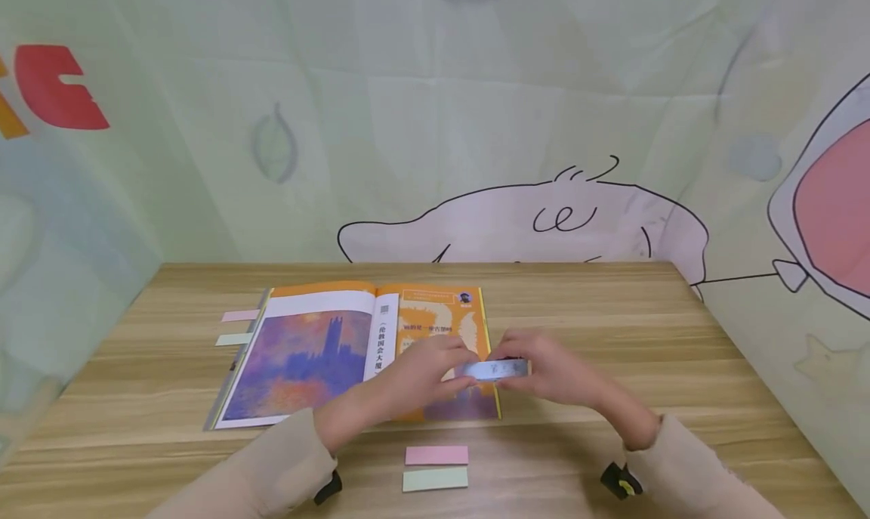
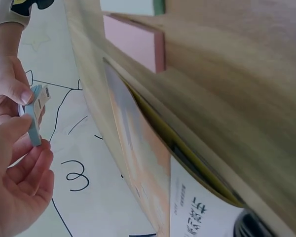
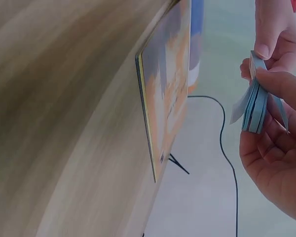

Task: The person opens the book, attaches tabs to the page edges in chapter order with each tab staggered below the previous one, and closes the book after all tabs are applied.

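Clearly this is two-handed fingertip work: the left hand pinches one end of a pale blue pad of paper slips and the right hand grips the other end, so the pad sits between the two, raised above the tabletop. Seen from the right wrist, a blue leaf stands away from the stack, near the right hand's fingers; the left wrist view shows a white flap with printed marks, between the hands. The step seems to be parting one slip from the rest, and it would go best with one hand keeping the stack firm while the other takes only the outermost edge between thumb and fingertip, peeling slowly so the slip neither curls nor drags a second along. Folding the flap clear of the fingers should help too. Below and to the left of the left hand lies an open book, a pink tab and a pale green tab poking out past its left edge; working above its page seems wise, to avoid brushing it. Nearer the person than either hand lie a pink pad and a pale green pad, best left undisturbed by the forearms.
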`<action>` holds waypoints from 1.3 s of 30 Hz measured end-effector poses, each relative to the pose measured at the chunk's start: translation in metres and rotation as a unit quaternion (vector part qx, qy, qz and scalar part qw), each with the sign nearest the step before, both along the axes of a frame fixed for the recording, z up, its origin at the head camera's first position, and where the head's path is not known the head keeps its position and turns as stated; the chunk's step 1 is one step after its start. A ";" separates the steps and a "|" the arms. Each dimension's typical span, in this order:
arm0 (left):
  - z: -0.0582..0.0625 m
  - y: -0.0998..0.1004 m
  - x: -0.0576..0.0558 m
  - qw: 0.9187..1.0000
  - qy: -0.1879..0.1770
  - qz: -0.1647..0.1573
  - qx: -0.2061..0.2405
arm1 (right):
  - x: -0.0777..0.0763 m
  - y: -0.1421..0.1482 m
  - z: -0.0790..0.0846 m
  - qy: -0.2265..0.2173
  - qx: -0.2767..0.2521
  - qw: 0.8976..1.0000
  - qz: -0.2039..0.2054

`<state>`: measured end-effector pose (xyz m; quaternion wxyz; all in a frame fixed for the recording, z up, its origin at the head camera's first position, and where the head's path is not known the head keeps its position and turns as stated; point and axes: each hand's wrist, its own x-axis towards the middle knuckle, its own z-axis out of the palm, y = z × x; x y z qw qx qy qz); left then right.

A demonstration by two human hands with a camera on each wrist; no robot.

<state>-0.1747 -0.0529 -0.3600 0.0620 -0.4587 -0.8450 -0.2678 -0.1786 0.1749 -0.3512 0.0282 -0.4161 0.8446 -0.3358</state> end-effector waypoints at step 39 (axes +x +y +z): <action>-0.027 -0.044 0.079 0.986 0.154 -0.027 0.052 | 0.076 -0.043 -0.028 -0.040 -0.053 0.998 0.023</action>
